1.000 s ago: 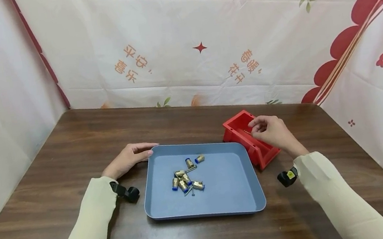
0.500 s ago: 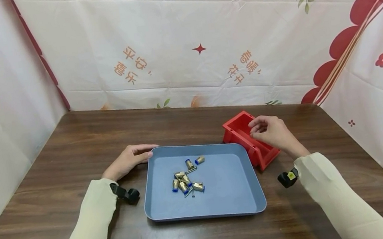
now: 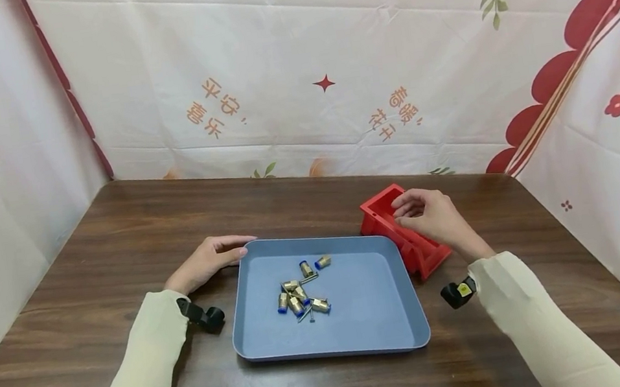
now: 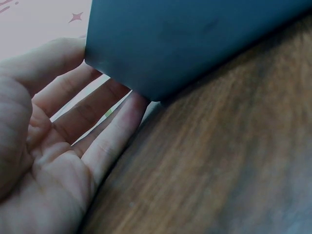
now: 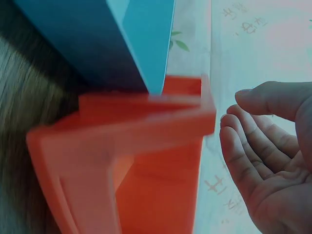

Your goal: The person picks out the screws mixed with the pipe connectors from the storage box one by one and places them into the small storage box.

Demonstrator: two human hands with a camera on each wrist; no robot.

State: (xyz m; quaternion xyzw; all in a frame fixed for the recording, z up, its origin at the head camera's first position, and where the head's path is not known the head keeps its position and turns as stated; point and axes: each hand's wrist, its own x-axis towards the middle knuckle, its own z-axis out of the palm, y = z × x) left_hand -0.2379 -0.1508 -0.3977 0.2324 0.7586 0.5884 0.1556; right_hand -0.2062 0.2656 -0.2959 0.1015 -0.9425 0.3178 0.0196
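Observation:
My left hand [image 3: 210, 262] holds the far left corner of a blue-grey tray [image 3: 366, 304], thumb over the rim and fingers against the outer wall [image 4: 146, 48]. In the tray lies a loose heap of several brass push-in fittings [image 3: 320, 305] with blue collars, mixed with thin screws [image 3: 305, 314]. Over the red parts bin [image 3: 426, 250] hovers my right hand [image 3: 433, 216], its fingers loosely bent. The right wrist view shows a gap between thumb and fingertips [image 5: 229, 119], with nothing held there. Part of the bin's inside is hidden under this hand.
The bin stands close against the tray's far right corner, on the brown wooden table [image 3: 143, 222]. A printed white cloth [image 3: 267, 49] hangs behind the table and along both sides. A black wrist camera [image 3: 457, 294] sits below each hand.
A second ago a small screw showed at my right fingertips; it is gone from them now. The right hand has shifted slightly left over the bin. My left hand stays at the tray corner.

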